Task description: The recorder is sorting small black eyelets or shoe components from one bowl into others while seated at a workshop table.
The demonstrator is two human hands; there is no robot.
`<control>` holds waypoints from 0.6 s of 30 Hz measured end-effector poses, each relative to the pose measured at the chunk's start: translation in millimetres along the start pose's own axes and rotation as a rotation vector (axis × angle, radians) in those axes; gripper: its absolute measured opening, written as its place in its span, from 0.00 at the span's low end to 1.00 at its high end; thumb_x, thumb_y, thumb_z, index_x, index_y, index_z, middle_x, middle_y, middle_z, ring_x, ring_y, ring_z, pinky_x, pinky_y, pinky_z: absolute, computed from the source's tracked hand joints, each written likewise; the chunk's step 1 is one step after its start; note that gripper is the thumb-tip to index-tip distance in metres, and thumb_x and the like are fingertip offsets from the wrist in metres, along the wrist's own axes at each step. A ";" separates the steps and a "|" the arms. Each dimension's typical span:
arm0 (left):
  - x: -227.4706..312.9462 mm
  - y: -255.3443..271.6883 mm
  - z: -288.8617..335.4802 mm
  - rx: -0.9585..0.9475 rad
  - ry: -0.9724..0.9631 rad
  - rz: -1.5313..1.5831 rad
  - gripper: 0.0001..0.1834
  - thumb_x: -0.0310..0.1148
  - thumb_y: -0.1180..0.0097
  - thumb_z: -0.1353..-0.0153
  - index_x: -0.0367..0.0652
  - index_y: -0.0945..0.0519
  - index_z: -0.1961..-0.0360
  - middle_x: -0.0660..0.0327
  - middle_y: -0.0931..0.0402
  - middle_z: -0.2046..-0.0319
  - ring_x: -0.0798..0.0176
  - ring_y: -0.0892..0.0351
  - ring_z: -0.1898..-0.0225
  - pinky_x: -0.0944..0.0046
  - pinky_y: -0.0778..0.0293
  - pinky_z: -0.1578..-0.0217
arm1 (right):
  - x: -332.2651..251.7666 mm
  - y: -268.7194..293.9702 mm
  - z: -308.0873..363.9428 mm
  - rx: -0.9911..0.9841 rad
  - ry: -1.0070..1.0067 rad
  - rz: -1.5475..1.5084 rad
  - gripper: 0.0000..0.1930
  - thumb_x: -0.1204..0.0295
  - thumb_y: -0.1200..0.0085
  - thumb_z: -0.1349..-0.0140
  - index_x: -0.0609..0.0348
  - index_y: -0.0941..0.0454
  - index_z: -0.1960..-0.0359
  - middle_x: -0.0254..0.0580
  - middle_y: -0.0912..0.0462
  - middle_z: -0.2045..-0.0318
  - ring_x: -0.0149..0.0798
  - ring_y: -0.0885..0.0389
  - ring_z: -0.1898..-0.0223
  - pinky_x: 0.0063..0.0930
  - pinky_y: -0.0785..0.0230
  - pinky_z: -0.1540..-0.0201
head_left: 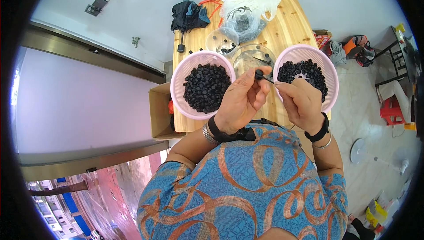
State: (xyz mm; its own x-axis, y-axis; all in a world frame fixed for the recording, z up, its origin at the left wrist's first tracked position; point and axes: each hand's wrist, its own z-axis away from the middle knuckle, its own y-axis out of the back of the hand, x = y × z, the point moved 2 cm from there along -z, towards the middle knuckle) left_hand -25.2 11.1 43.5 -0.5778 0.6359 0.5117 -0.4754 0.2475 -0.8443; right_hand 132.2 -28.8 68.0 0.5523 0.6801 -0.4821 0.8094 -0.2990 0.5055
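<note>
My left hand (240,103) pinches a small round black cap-like piece (259,74) between thumb and fingers, raised over the near part of the table. My right hand (305,100) is closed on a thin dark rod (267,80) whose far end meets the black piece; its exact kind is too small to tell. A pink plastic basket (177,96) stands left of my hands, full of small black pieces (206,88). To the right, another pink basket (334,85) holds similar black pieces (312,70), with part of its bottom showing.
Behind my hands on the wooden table (293,28) are a clear round tray (242,63), a clear bowl (212,41) with a few black pieces, a folded dark umbrella (190,17) and a white plastic bag (267,1). A cardboard box (160,114) stands beside the table's left edge.
</note>
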 end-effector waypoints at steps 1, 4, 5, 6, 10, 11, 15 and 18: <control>-1.3 0.4 -0.9 0.033 -0.052 -0.021 0.18 0.41 0.62 0.33 0.40 0.32 0.51 0.65 0.29 0.75 0.75 0.37 0.80 0.77 0.37 0.79 | -3.8 -1.5 -0.5 0.008 0.007 0.065 0.14 0.83 0.44 0.54 0.61 0.26 0.64 0.39 0.32 0.83 0.39 0.31 0.83 0.28 0.40 0.82; -4.1 -1.4 -1.8 0.047 -0.141 -0.035 0.18 0.41 0.62 0.33 0.39 0.32 0.51 0.65 0.29 0.75 0.75 0.38 0.80 0.77 0.38 0.79 | -11.0 -4.4 0.4 -0.002 0.005 0.179 0.16 0.82 0.45 0.55 0.60 0.26 0.61 0.39 0.31 0.81 0.38 0.30 0.82 0.28 0.38 0.82; -4.1 -2.3 -1.8 0.028 -0.178 -0.029 0.18 0.41 0.62 0.33 0.39 0.32 0.51 0.65 0.29 0.76 0.75 0.38 0.80 0.77 0.39 0.79 | -11.9 -5.3 0.4 -0.019 -0.003 0.229 0.18 0.83 0.45 0.55 0.60 0.26 0.59 0.39 0.31 0.81 0.37 0.30 0.81 0.28 0.37 0.81; -4.9 -2.4 -2.0 0.028 -0.178 -0.029 0.18 0.41 0.62 0.33 0.39 0.32 0.51 0.65 0.29 0.76 0.75 0.38 0.80 0.77 0.39 0.79 | -11.7 -6.1 0.7 -0.019 -0.003 0.229 0.18 0.83 0.45 0.55 0.60 0.26 0.59 0.39 0.31 0.81 0.37 0.30 0.81 0.28 0.37 0.81; -6.5 -4.8 -3.9 0.070 -0.261 0.005 0.18 0.39 0.62 0.33 0.37 0.33 0.50 0.64 0.30 0.75 0.76 0.38 0.80 0.78 0.39 0.79 | -3.2 -20.3 5.7 0.043 -0.111 0.091 0.14 0.81 0.48 0.48 0.62 0.26 0.57 0.38 0.29 0.79 0.35 0.31 0.80 0.23 0.39 0.80; -6.4 -6.1 -4.3 0.085 -0.309 0.003 0.17 0.39 0.62 0.33 0.37 0.34 0.50 0.64 0.30 0.75 0.76 0.38 0.79 0.79 0.39 0.79 | -0.1 -25.9 7.9 0.122 -0.193 -0.093 0.12 0.80 0.50 0.45 0.64 0.26 0.57 0.36 0.28 0.78 0.32 0.31 0.81 0.21 0.40 0.80; -4.0 -4.2 -6.4 0.040 -0.372 -0.055 0.17 0.37 0.62 0.32 0.36 0.34 0.50 0.64 0.29 0.75 0.77 0.38 0.79 0.79 0.39 0.78 | -3.4 -46.7 27.9 0.218 -0.790 -0.901 0.12 0.74 0.56 0.36 0.67 0.27 0.55 0.23 0.28 0.75 0.18 0.38 0.77 0.17 0.42 0.78; 1.3 -3.3 -3.3 0.002 -0.342 -0.052 0.18 0.38 0.62 0.33 0.35 0.34 0.50 0.63 0.29 0.73 0.76 0.37 0.78 0.79 0.39 0.78 | -2.3 -42.6 23.6 0.202 -0.734 -0.725 0.11 0.77 0.52 0.39 0.64 0.26 0.56 0.27 0.31 0.80 0.24 0.37 0.81 0.20 0.43 0.80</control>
State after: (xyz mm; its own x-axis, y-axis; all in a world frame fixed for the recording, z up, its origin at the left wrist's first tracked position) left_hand -22.3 13.5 46.4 -0.7417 0.3406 0.5778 -0.5110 0.2709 -0.8158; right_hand 101.2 -33.4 30.6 -0.1468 0.1880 -0.9711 0.9756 -0.1344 -0.1735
